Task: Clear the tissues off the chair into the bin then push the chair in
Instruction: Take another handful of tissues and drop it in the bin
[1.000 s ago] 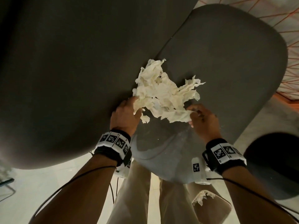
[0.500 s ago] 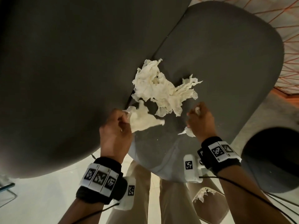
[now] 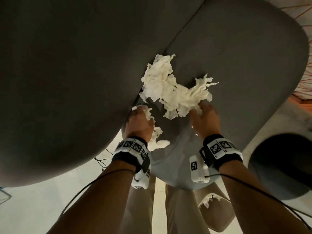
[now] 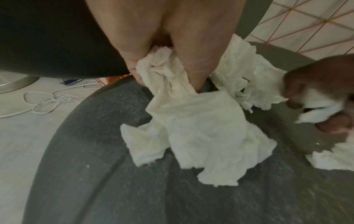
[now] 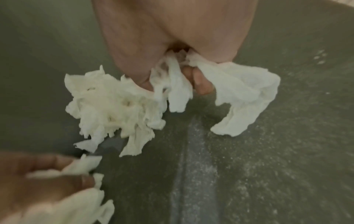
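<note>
A heap of torn white tissues [image 3: 172, 92] lies in the middle of the grey chair seat [image 3: 244, 73]. My left hand [image 3: 140, 120] is at the seat's left edge, fingers curled round a crumpled tissue [image 4: 201, 128] that hangs down onto the seat. My right hand [image 3: 204, 114] grips tissue strips [image 5: 245, 94] at the heap's near right edge, and the rest of the heap [image 5: 114, 106] spreads to its left. A brown bin [image 3: 217, 217] with a tissue scrap in it stands on the floor below the seat's front edge, by my legs.
A large dark grey rounded surface [image 3: 67, 81] fills the left and overlaps the seat. A dark round object [image 3: 278, 166] stands at the right, next to the bin. White cables [image 4: 47, 100] lie on the pale floor at the left. Orange-lined tiles [image 3: 303, 31] show at the far right.
The left hand pulled a tissue piece off the heap, drew back, then came forward again still holding it. The right hand moved up to the heap's right edge and took hold of more tissue.
</note>
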